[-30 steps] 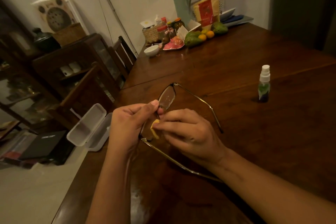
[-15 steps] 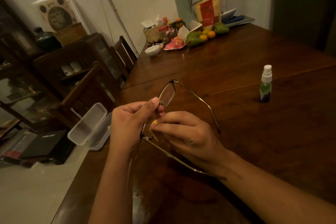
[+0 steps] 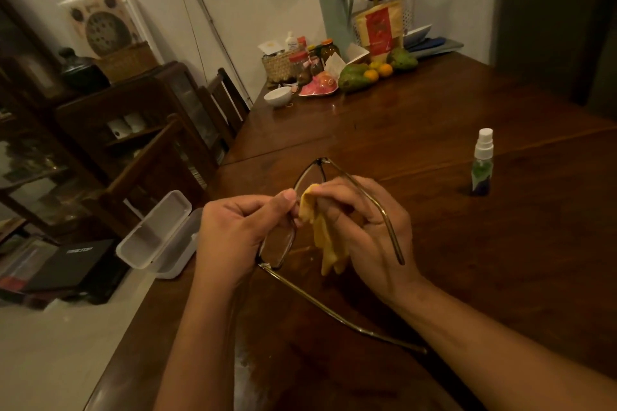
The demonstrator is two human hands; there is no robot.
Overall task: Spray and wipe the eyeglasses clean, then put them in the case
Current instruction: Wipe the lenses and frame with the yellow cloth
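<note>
Thin metal-framed eyeglasses point(image 3: 277, 252) are held above the dark wooden table point(image 3: 434, 243), temples unfolded toward me. My left hand point(image 3: 233, 233) pinches the frame at the bridge. My right hand point(image 3: 370, 230) presses a yellow cloth point(image 3: 322, 233) onto the far lens, which it mostly hides. The near lens shows below my left thumb. A small spray bottle point(image 3: 482, 162) with a white top stands upright to the right, apart from both hands. The white glasses case point(image 3: 160, 233) lies open at the table's left edge.
At the table's far end sit a white bowl point(image 3: 278, 96), a woven basket with jars point(image 3: 283, 63), mangoes and oranges point(image 3: 364, 75) and a pink plate. Wooden chairs point(image 3: 150, 157) and a dark cabinet stand to the left, beyond the table edge.
My right hand has shifted up from the near lens to the far lens, and more of the yellow cloth now hangs out below it. The near lens is uncovered.
</note>
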